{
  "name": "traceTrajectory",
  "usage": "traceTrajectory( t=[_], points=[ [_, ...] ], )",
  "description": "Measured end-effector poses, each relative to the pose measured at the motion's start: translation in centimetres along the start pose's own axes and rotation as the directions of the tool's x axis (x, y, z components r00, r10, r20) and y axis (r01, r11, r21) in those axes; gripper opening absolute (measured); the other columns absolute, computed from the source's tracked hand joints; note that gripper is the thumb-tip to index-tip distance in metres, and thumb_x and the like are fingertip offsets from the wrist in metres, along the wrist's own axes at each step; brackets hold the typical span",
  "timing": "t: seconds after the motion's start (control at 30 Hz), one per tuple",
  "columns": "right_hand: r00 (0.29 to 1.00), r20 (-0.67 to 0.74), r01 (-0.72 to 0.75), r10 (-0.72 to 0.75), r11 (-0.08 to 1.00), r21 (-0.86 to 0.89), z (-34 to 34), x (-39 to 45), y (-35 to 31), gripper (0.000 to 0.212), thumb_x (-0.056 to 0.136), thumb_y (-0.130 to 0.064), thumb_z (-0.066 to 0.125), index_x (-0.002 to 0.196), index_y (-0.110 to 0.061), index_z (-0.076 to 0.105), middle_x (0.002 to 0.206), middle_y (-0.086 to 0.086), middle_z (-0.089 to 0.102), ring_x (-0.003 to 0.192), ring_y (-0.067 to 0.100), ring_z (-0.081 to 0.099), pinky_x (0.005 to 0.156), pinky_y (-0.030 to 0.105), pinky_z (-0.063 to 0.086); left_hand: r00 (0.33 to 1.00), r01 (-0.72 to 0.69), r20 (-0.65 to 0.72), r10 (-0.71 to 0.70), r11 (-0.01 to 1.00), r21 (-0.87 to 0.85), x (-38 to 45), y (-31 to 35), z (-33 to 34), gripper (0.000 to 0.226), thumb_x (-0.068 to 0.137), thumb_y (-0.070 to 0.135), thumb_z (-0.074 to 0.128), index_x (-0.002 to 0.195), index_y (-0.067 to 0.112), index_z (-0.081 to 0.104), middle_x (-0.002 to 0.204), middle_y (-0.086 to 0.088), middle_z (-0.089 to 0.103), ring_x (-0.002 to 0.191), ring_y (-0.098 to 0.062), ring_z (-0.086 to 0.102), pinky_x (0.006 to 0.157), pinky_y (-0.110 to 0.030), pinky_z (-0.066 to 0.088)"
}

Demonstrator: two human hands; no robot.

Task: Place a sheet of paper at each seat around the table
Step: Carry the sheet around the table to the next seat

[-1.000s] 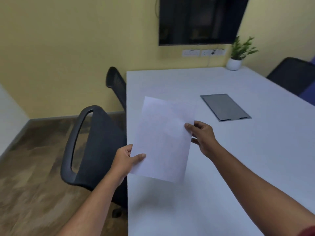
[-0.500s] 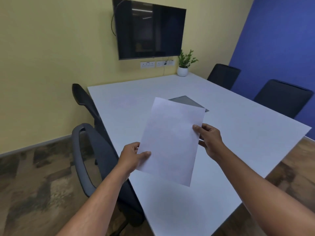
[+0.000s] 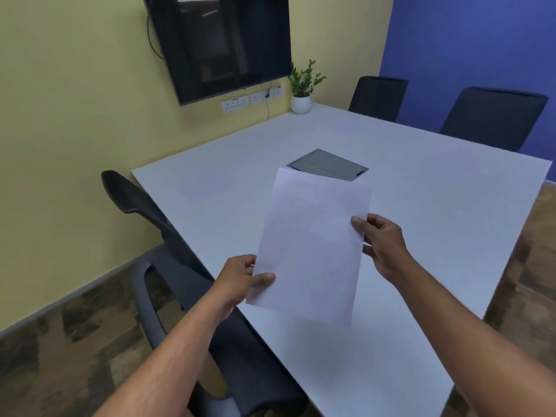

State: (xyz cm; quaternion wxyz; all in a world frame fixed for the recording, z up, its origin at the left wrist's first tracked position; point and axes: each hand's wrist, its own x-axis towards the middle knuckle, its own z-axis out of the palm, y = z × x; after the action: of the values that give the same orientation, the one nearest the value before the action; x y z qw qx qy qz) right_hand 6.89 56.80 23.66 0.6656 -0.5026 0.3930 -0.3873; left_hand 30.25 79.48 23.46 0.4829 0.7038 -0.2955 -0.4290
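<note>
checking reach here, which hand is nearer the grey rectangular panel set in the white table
Right. The right hand pinches the white paper sheet just below the grey rectangular panel; the left hand grips its lower left edge, farther back.

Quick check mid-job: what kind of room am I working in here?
Most likely a small office meeting room: a large white table with black mesh office chairs along its sides, a dark wall-mounted screen above power sockets, and a grey cable hatch in the tabletop.
</note>
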Motion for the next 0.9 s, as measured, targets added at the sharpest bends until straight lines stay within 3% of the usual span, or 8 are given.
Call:
traceTrajectory(
  t=[0.33, 0.5, 0.73, 0.9],
  points=[
    [0.994, -0.109, 0.014, -0.013, 1.000, 0.008, 4.3, 1.9, 0.0, 0.026, 0.096, -0.025, 0.080, 0.119, -0.014, 0.076, 0.115, 0.006, 0.082, 0.107, 0.028, 0.078, 0.091, 0.046, 0.064, 0.984, 0.011, 0.175, -0.013, 1.000, 0.013, 8.1, 1.7, -5.1, 0.029, 0.095, 0.008, 0.081, 0.124, 0.013, 0.075, 0.111, -0.007, 0.084, 0.101, -0.028, 0.082, 0.090, -0.046, 0.065],
    [0.968, -0.249, 0.036, -0.035, 0.999, 0.001, 7.2, 0.2, 1.8, 0.026, 0.095, -0.017, 0.079, 0.121, -0.017, 0.077, 0.116, 0.001, 0.082, 0.105, 0.026, 0.080, 0.090, 0.046, 0.064, 0.956, -0.034, 0.292, 0.015, 0.997, 0.062, 11.6, 0.9, -6.8, 0.026, 0.094, 0.007, 0.082, 0.120, 0.011, 0.077, 0.106, -0.007, 0.085, 0.094, -0.026, 0.083, 0.070, -0.032, 0.063],
    [0.889, -0.451, 0.064, -0.078, 0.997, -0.046, 12.4, -2.7, 1.4, 0.023, 0.094, -0.016, 0.080, 0.117, -0.015, 0.078, 0.114, 0.003, 0.083, 0.104, 0.027, 0.080, 0.090, 0.043, 0.065, 0.877, -0.101, 0.478, 0.040, 0.990, 0.102, 14.4, 0.5, -10.6, 0.026, 0.093, 0.008, 0.083, 0.118, 0.013, 0.078, 0.105, -0.006, 0.085, 0.096, -0.025, 0.083, 0.085, -0.044, 0.065],
    [0.881, -0.474, -0.033, -0.009, 0.996, -0.078, 14.2, -4.9, 2.0, 0.035, 0.091, -0.022, 0.085, 0.123, -0.018, 0.070, 0.112, 0.000, 0.083, 0.102, 0.021, 0.080, 0.085, 0.039, 0.064, 0.865, -0.084, 0.501, 0.025, 0.992, 0.096, 15.9, 0.7, -11.6, 0.026, 0.092, 0.005, 0.084, 0.117, 0.010, 0.078, 0.102, -0.004, 0.085, 0.086, -0.018, 0.083, 0.064, -0.027, 0.061]
  ],
)
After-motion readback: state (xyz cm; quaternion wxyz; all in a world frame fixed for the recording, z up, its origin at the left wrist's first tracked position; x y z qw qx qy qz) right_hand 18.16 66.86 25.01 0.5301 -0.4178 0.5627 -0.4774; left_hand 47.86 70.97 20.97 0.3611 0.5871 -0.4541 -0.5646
